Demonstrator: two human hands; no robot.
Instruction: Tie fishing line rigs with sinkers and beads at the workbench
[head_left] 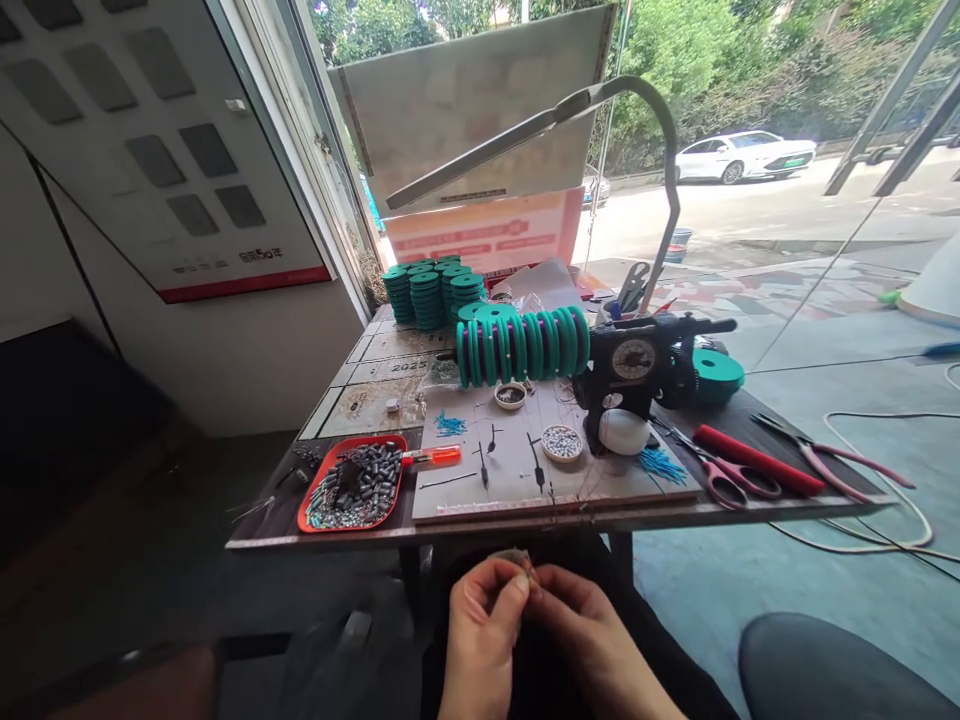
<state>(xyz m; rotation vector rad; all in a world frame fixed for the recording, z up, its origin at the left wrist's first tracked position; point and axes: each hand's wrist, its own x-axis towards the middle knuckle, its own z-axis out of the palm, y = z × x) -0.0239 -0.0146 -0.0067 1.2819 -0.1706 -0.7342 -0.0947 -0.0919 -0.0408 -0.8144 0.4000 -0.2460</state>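
Note:
My left hand [484, 615] and my right hand [581, 615] meet just below the table's front edge, above my lap. Thumbs and fingertips are pinched together on both hands; whatever is between them is too small to make out. Nearest to them is a pale board [480, 497] on the table. On it lie a few thin dark pieces with small weights [539, 478], a round dish of white beads [562, 443], a smaller dish of dark bits [510, 397] and blue strips [450, 425].
Left stands a red tray [306, 515] of grey weights with an orange-handled tool [439, 456]. Green spools [525, 345] sit on a black winding machine [634, 360]; more green discs [426, 300] are stacked behind. Scissors [731, 480], a red tube [757, 460] and pliers [817, 460] lie right. A lamp [667, 150] arches above.

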